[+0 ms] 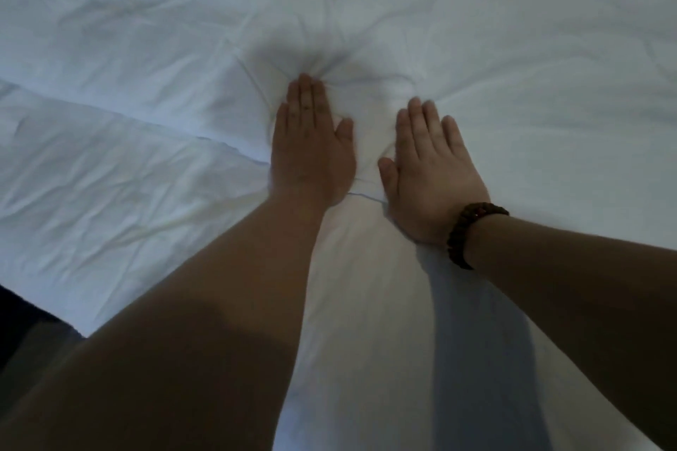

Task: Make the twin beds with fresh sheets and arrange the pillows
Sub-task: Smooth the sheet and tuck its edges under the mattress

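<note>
Hands were both flat, palm down, on a wrinkled white fabric bed sheet [513,48] that covered nearly the whole view, near to far.

Left hand [311,150]: just left of centre, fingers straight and close together, thumb out to the right. It gripped nothing. The fingertips pressed into the cloth; creases fanned out from them toward the far side, with a shadowed dimple just beyond.

Right hand [428,172]: just right of the left hand, near it but apart. Fingers were straight and slightly spread, thumb out to the left. It lay flat on the sheet and held nothing. The fingertips were slightly blurred.

A dark brown beaded bracelet [472,231] sat round the right wrist. Two bare forearms [219,304] reached in from the near side.

A white fabric fold edge [146,123] ran in from the left, slanting nearer until it met the left hand; a thin line of it showed again between the two wrists. Cloth on the near-left side of that edge was more crumpled than cloth on the far side. Whether this was a second layer or a fold of the same sheet: could not tell.

A dark area [22,311] showed in the near-left corner, past the sheet's edge; what it was could not be told.
</note>
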`<state>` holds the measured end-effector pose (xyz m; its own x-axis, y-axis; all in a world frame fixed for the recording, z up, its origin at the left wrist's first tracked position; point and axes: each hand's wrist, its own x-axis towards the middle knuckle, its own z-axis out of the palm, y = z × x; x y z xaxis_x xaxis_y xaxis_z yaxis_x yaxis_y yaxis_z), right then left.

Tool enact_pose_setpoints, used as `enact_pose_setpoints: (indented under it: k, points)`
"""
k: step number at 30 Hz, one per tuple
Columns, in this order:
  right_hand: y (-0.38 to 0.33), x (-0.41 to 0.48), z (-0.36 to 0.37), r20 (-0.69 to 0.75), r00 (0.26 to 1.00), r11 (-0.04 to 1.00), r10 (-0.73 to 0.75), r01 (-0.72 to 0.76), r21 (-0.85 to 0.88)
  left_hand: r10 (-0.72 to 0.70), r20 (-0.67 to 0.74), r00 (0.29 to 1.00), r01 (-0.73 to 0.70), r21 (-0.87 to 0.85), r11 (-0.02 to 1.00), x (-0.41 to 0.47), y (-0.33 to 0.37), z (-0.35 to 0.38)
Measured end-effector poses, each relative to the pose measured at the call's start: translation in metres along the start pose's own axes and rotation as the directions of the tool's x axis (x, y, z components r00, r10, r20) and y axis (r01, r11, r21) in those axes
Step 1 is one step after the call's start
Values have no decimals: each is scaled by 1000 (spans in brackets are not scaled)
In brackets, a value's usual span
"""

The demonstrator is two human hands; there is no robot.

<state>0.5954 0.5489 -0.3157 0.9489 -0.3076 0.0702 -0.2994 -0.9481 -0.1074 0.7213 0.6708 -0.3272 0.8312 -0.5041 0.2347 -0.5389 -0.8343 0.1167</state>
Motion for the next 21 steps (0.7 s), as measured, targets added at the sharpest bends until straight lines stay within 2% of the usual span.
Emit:
enact_pose_setpoints:
  k: [9,21]
  points:
    - [-4,-2,1,-17,1000,998,25,-26,-57,13,-7,1000,-13,6,1000,-2,-2,2]
    - [-3,-5,0,-27,1000,1000,17,-16,22,20,-47,999,-18,38,999,-4,-2,3]
